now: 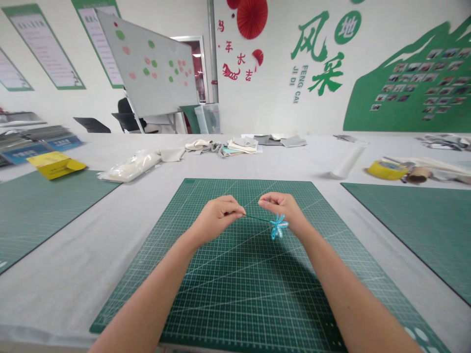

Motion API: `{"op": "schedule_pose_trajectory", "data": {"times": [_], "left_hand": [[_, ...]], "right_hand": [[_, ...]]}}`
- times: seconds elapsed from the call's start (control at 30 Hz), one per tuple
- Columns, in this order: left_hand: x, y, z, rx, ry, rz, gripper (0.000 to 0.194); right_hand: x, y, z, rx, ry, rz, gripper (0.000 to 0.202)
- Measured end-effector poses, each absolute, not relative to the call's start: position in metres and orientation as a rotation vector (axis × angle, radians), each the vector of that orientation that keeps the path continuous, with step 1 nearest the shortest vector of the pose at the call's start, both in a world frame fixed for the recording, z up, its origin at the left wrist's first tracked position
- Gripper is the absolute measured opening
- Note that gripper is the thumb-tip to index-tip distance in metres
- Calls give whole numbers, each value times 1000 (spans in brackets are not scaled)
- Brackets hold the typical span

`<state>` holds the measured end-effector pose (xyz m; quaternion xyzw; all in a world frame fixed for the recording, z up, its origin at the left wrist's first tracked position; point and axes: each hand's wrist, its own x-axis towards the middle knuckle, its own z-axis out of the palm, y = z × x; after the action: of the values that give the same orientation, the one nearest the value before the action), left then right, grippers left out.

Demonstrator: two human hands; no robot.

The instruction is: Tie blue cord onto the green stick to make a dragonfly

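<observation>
My left hand (pixel 221 215) pinches the end of a thin dark green stem (pixel 257 217) between thumb and fingertips. At the stem's other end is a small light-blue flower (pixel 278 226) with narrow loop-like petals, some filled with white. The flower hangs just below my right hand (pixel 281 205), close to the wrist. The thumb and fingers of that hand are drawn together in a pinch, and I cannot make out whether anything is between them. Both hands are above a green cutting mat (pixel 221 304) printed with a white grid.
More cutting mats lie on the left (pixel 55 211) and right (pixel 415 220). Beyond are a yellow box (pixel 55 165), a clear plastic bag (pixel 130 166), fabric pieces (pixel 241 145), a white roll (pixel 348 161) and a yellow tape roll (pixel 387 169), all on the pale-covered table (pixel 154 196).
</observation>
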<state>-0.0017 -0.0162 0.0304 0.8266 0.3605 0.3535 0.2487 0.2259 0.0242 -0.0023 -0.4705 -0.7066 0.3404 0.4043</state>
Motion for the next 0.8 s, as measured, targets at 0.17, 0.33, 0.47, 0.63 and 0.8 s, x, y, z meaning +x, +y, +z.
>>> {"op": "schedule_pose_trajectory", "data": {"times": [0.17, 0.33, 0.47, 0.63, 0.8], "left_hand": [[-1, -14, 28, 2122, 1065, 1042, 19], [-5, -10, 27, 1995, 1037, 1106, 19], [-10, -3, 23, 1776, 1090, 1254, 18], [-11, 3, 16, 1552, 1139, 1275, 21], [-12, 4, 15, 1409, 1184, 1288, 25]], "right_hand": [[214, 25, -13, -1113, -1852, 1006, 27], [205, 19, -17, -1067, -1668, 1268, 26], [215, 22, -16, -1138, -1410, 1434, 28], [241, 38, -19, -1368, -1325, 1200, 30], [268, 50, -25, -1536, -1460, 633, 27]]}}
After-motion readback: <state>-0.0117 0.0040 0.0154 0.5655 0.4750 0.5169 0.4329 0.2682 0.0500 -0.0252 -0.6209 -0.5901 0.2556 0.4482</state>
